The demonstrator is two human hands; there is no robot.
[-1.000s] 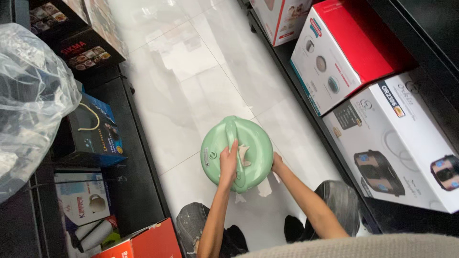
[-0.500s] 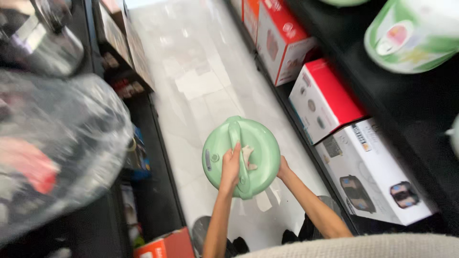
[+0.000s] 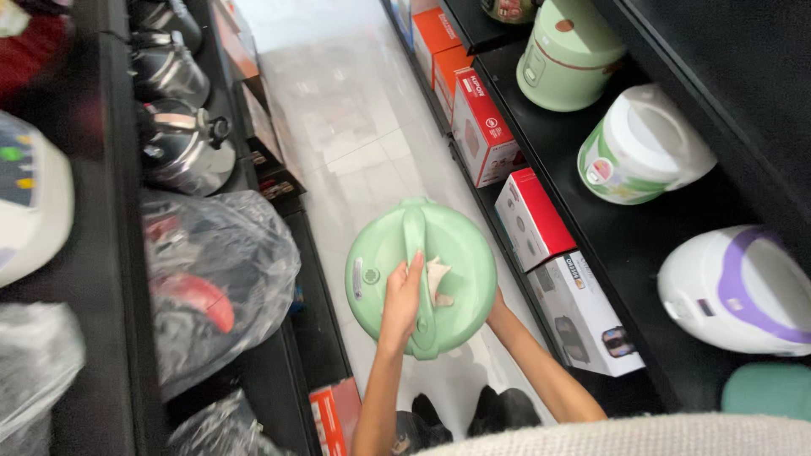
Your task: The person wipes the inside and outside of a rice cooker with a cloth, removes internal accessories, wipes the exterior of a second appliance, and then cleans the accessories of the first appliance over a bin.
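Left hand: the left hand (image 3: pixel 404 297) is lying flat on top of the green cooker (image 3: pixel 421 274), fingers pressing a pale cloth (image 3: pixel 437 280) against the lid, beside the long handle strip (image 3: pixel 416 279).
Right hand: the right hand (image 3: pixel 492 306) is mostly hiding under the cooker's right edge; only the wrist is showing, so how it is gripping I cannot tell.
Cooker: it is hanging between both hands, above the white tiled floor (image 3: pixel 355 143).
Right of the hands: red and white boxes (image 3: pixel 532 215) are sitting on the low shelf, rice cookers (image 3: pixel 642 148) above them.
Left of the hands: plastic-wrapped goods (image 3: pixel 211 279) and steel kettles (image 3: pixel 182 148) are lining the black shelf.
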